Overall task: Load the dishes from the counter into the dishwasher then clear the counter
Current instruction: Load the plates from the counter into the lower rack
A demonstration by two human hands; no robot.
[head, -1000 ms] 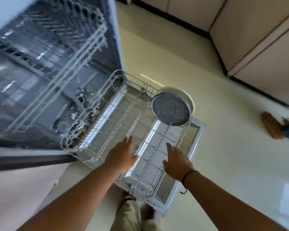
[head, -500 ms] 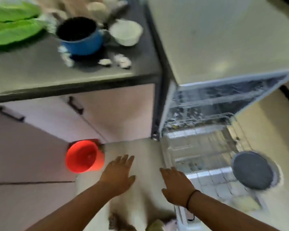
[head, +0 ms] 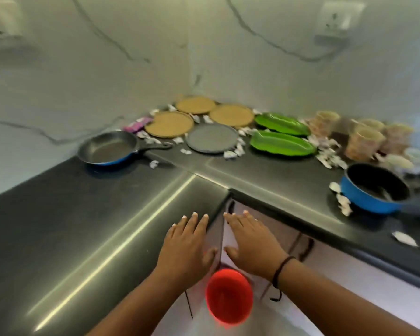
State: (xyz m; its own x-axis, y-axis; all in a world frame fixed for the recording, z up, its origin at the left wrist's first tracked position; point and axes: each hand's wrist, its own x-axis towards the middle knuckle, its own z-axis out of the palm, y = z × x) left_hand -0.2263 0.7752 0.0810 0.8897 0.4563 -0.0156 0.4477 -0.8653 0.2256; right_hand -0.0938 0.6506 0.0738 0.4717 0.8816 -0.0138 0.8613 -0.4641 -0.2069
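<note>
No lettering, label, brand, number or sign can be read anywhere in this view. The pink packet [head: 138, 125] lying on the surface at about 11 o'clock, beside the tan plates, carries a pattern too blurred to make out as words. The wall socket [head: 338, 17] at about 1 o'clock shows no legible marking, and the patterned cups [head: 364, 141] at about 2 o'clock bear only smeared decoration.
</note>
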